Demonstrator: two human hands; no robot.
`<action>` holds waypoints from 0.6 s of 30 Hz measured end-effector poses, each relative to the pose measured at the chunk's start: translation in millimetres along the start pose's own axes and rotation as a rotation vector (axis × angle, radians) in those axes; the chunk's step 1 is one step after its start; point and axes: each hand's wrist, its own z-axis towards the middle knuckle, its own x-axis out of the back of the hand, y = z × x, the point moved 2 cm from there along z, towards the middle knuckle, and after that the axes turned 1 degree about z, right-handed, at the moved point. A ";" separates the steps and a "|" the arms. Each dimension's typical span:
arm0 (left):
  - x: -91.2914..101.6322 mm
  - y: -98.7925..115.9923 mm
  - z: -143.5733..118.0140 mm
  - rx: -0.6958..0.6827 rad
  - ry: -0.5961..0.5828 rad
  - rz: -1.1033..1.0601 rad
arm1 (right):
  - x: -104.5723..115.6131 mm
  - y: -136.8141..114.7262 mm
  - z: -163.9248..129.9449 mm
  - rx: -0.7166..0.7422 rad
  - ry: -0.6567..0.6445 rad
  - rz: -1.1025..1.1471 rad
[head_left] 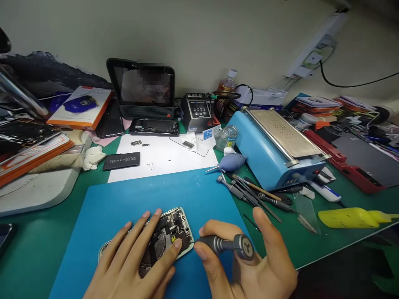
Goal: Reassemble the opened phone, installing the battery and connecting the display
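Observation:
An opened smartphone (174, 226) lies on the blue mat (199, 195), its inner boards and a round dark coil area bare. My left hand (134, 257) spreads over it, fingertips at the far edge and thumb pressed on the inside near the right end, holding it down. Between thumb and forefinger, my right hand (249, 265) grips a dark grey screwdriver (222, 244), held nearly level. Its tip meets the phone's right end; the screw there is too small to make out. The screwdriver's round cap, marked with a Y shape, faces me.
On white paper behind the mat are a battery (121, 161) and small parts. Right of the mat lie a blue air blower (232, 162), several tools (240, 191), a blue heating-plate machine (262, 153) and a yellow bottle (347, 218). A glass jar (226, 137) stands behind.

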 end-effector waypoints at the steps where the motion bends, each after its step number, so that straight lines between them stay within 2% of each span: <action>1: 2.6 -1.7 1.0 -0.010 -0.008 -0.009 | -0.8 0.3 0.0 0.002 0.018 0.026; 4: 11.7 -1.3 4.6 -0.065 -0.039 -0.038 | -0.3 3.1 0.9 0.066 0.078 0.006; 6: 16.4 2.5 7.3 -0.018 -0.025 -0.074 | -0.3 7.4 1.5 0.131 0.092 -0.070; 7: 17.9 4.1 8.6 0.058 0.011 -0.111 | -0.9 10.3 1.6 0.157 0.079 -0.103; 10: 17.9 9.8 11.3 0.136 0.062 -0.185 | -4.2 19.7 2.3 0.214 -0.049 -0.185; 15: 16.3 9.9 12.1 0.122 0.016 -0.183 | -1.8 29.6 10.9 0.325 -0.268 -0.327; 18: 17.3 8.8 12.4 0.163 0.022 -0.196 | -0.9 31.9 15.2 0.366 -0.436 -0.398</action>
